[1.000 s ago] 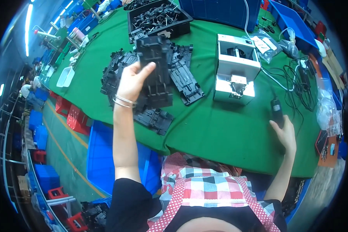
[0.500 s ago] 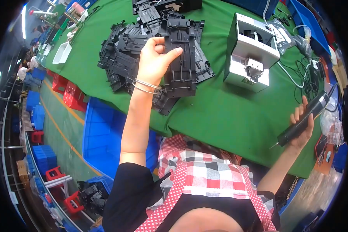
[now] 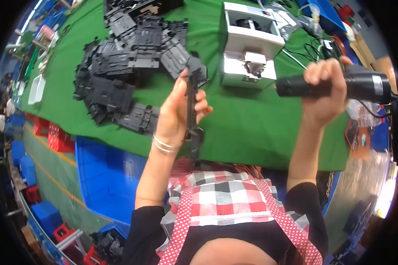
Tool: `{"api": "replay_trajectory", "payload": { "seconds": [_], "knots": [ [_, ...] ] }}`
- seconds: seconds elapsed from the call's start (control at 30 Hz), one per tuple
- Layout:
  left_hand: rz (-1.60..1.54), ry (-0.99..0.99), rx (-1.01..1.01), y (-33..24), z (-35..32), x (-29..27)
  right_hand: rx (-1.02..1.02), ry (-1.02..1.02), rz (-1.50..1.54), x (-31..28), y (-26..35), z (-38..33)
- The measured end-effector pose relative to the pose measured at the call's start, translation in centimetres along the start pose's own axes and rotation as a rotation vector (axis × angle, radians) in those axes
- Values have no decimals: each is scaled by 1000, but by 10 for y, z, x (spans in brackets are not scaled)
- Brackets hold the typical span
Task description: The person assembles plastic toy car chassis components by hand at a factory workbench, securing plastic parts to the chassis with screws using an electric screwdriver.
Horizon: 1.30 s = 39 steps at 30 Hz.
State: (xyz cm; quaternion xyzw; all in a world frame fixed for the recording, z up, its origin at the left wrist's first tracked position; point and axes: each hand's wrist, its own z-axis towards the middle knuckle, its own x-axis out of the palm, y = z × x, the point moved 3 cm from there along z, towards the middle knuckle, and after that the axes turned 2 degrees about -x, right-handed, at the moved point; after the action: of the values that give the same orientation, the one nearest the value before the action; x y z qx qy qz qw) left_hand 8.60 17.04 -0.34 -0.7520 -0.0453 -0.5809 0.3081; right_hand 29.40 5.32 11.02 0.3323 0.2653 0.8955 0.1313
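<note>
In my left hand is a black molded plastic part, turned almost edge-on, with my fingers and thumb closed around it. My right hand grips a thick black electric screwdriver by its body, held roughly level at the right; its tip does not show clearly. A loose pile of similar black plastic parts lies to the left of my left hand. Between and beyond my hands stands a white-and-grey box-shaped machine with a metal fitting on its front.
A green cloth covers the table. Below its left edge stands a blue bin. A small white tray sits at the far left. Cables and clear plastic bags lie at the right and back right.
My left hand has lifted the black plastic part off the pile, brought it closer and turned it edge-on. My right hand has raised the electric screwdriver and swung it level. The view has shifted right.
</note>
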Motion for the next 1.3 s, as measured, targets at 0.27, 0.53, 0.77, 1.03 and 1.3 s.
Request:
{"api": "replay_trajectory", "payload": {
  "seconds": [0.27, 0.53, 0.77, 1.03, 1.3],
  "knots": [
    [9, 3, -196, 40, -9, -8, -175, 127, -441, 26, -35, 4],
    [218, -76, -52, 49, 1, -8, 121, 103, -440, 5, -54, 17],
    [249, -53, -56, 55, 8, -13, 119, 116, -181, 16, -21, -15],
    [246, -46, -67, 58, 8, 1, 53, 138, -109, 13, -36, -35],
    [319, -3, -65, 57, 6, -2, 46, 245, -230, 21, -33, -40]
  ]
}}
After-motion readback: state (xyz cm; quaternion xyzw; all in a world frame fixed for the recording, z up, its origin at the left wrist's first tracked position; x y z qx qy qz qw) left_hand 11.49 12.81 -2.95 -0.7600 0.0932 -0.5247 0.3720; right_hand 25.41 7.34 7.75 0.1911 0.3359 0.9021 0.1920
